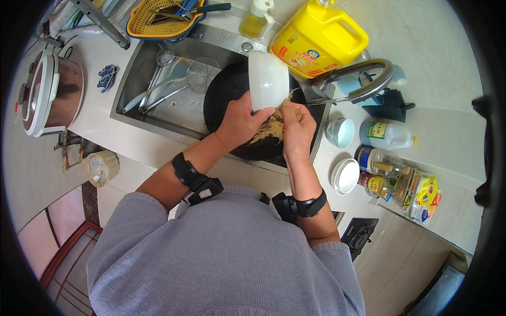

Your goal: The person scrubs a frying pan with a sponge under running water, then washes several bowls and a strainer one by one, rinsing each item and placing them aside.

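A white bowl (269,81), tipped on its side, is gripped by my left hand (241,122) at its lower rim. Against the bowl's lower right edge, my right hand (297,126) holds a tan fibrous scrubber (274,128). Both hands are over a black wok (225,89) that lies in the right part of the stainless steel sink (128,106). From the curved metal faucet (371,85) a thin stream of water runs at the right. In the sink's left part lie a wire skimmer (202,75), a small strainer (165,57) and a long-handled utensil (136,100).
Behind the sink stand a yellow jug (320,39), an oil bottle (255,19) and a yellow basket (152,29). Light blue bowls (342,133), white bowls (346,176) and several bottles (385,135) are at the right. A rice cooker (59,93) sits at the left.
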`<state>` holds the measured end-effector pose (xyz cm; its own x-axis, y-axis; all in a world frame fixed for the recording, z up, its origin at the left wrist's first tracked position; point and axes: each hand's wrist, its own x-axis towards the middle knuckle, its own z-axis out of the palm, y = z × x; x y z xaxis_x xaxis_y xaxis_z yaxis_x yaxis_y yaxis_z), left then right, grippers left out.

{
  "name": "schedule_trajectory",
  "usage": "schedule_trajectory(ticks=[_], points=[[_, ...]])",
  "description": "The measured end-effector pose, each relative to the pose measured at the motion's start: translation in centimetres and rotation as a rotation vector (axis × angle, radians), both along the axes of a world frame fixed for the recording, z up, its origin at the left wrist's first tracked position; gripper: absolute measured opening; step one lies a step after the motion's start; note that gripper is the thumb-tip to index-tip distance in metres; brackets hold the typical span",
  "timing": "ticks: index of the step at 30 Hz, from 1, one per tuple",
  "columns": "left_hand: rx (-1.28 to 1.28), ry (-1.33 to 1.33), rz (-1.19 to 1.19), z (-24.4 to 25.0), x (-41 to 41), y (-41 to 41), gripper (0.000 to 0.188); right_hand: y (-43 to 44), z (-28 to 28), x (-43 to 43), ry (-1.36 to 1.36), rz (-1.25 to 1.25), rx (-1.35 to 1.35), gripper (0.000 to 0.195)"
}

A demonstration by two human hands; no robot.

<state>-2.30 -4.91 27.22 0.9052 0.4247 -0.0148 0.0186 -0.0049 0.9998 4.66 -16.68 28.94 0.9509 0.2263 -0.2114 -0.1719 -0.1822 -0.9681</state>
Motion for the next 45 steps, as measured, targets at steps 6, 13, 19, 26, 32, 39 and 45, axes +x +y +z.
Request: schedule_trajectory(ticks=[6, 13, 19, 26, 32, 39, 45], points=[[-0.124, -0.056, -0.016, 0.5, 0.3, 0.6, 0.031, 0.1, 0.7, 0.4, 0.106, -0.012, 0.108, 0.014], [-0.575, -0.126, -0.096, -0.3, -0.1, 0.6, 0.043, -1.2, -1.8, 2.7, 0.266, -0.087, 0.167, 0.012], [-1.122, -0.173, -0.152, -1.7, 0.0, 2.6, 0.038, -1.1, -1.5, 4.4, 0.222, -0.004, 0.110, 0.008], [-1.419, -0.255, -0.275, -6.9, -0.6, 4.0, 0.039, -2.2, -1.0, 5.3, 0.430, 0.076, 0.311, 0.012], [-1.459, -0.277, -0.315, -7.7, 0.0, 4.2, 0.038, -2.5, -0.1, 4.6, 0.559, 0.068, 0.408, 0.015], [-1.463, 0.058, -0.222, -7.2, 1.8, 3.1, 0.043, -3.1, -1.2, 4.5, 0.313, 0.030, 0.368, 0.014], [-1.521, 0.069, -0.001, -6.9, 3.8, 1.4, 0.050, -1.5, -0.2, 3.0, -0.026, 0.144, 0.163, 0.012]])
